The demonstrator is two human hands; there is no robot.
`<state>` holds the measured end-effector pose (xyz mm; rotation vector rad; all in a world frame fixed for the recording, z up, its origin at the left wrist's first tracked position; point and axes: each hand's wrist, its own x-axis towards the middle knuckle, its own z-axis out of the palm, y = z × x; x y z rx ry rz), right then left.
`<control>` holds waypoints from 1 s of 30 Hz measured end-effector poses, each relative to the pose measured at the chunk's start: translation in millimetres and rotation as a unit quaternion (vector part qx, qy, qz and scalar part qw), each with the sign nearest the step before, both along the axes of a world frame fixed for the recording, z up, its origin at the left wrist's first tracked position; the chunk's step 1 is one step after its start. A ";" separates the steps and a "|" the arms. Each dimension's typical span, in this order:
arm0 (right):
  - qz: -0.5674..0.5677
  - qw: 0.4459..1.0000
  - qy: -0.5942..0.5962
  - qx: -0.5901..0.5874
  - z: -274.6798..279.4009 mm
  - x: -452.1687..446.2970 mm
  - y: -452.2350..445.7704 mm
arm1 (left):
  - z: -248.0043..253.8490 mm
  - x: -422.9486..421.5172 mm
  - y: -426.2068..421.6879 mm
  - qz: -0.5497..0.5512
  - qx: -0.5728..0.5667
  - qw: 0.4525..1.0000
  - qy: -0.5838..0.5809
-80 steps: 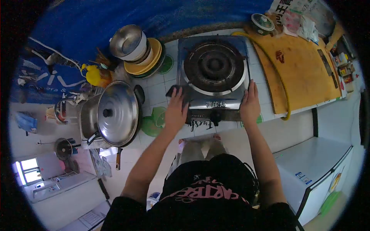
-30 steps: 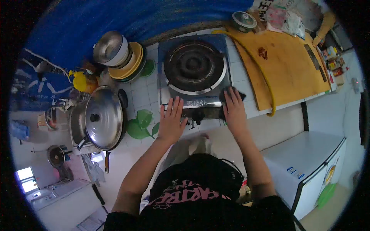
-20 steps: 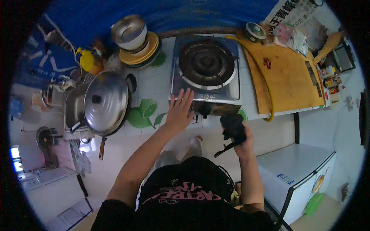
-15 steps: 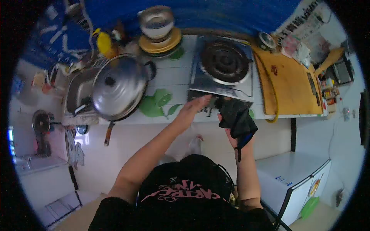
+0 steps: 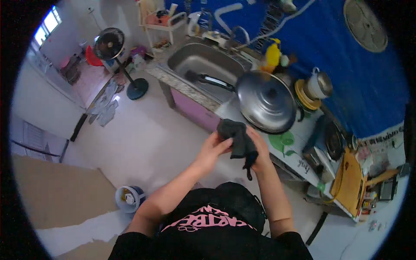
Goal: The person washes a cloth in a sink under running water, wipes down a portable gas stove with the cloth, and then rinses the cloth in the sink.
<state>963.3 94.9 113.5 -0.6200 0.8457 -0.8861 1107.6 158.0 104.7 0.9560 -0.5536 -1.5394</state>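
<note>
Between my two hands, in front of my body and near the counter's edge, is a dark cloth (image 5: 236,141). My left hand (image 5: 211,151) grips its left side, with the thumb lying over it. On the right side my right hand (image 5: 260,149) holds the same cloth, and a dark strip hangs below. Just beyond the cloth stands a wide pan with a metal lid (image 5: 266,102). Its handle reaches over the steel sink (image 5: 208,58). The gas stove (image 5: 323,156) is further right on the counter.
A standing fan (image 5: 138,88) is at the left on the floor, and a bucket (image 5: 130,199) is at the lower left. Bowls and plates (image 5: 308,93) are stacked behind the pan. A wooden board (image 5: 349,182) lies right of the stove.
The view has turned left toward the sink, and the stove now appears far right. My right hand has lifted the cloth off the stove; my left hand has left the stove and taken hold of the cloth.
</note>
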 end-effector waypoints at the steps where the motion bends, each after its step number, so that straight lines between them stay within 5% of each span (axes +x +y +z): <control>1: 0.064 0.996 0.006 -0.055 0.2 22.3 -5.7 | 1.3 22.1 1.7 0.007 -0.004 1.000 -0.002; 7: 0.215 0.942 0.121 -0.228 12.6 115.0 -46.3 | -19.3 111.5 -29.0 0.106 -0.018 0.993 -0.039; 10: 0.232 0.890 0.205 -0.335 12.0 137.7 -89.9 | -23.8 150.2 -62.8 0.100 -0.006 0.994 0.035; 12: 0.250 0.904 0.171 -0.304 21.6 153.9 -120.6 | -23.3 177.7 -89.5 0.035 0.010 0.976 0.216; 14: 0.286 0.886 0.142 -0.335 28.4 175.0 -158.1 | -23.0 203.1 -122.6 0.035 -0.012 0.972 0.234; 20: 0.245 0.902 0.131 -0.329 5.0 252.3 -290.7 | -15.2 279.6 -219.5 0.066 -0.007 0.971 0.231; 24: 0.095 0.913 0.307 -0.252 -90.1 274.6 -409.5 | -56.2 317.1 -282.0 0.077 0.039 0.973 0.215; 26: -0.102 0.733 0.503 -0.447 -154.4 275.7 -481.1 | -66.1 323.4 -303.4 0.116 0.109 0.960 0.231; 30: -0.071 0.675 0.661 -0.319 -100.3 319.2 -513.0 | -95.5 344.6 -348.0 0.150 0.188 0.934 0.262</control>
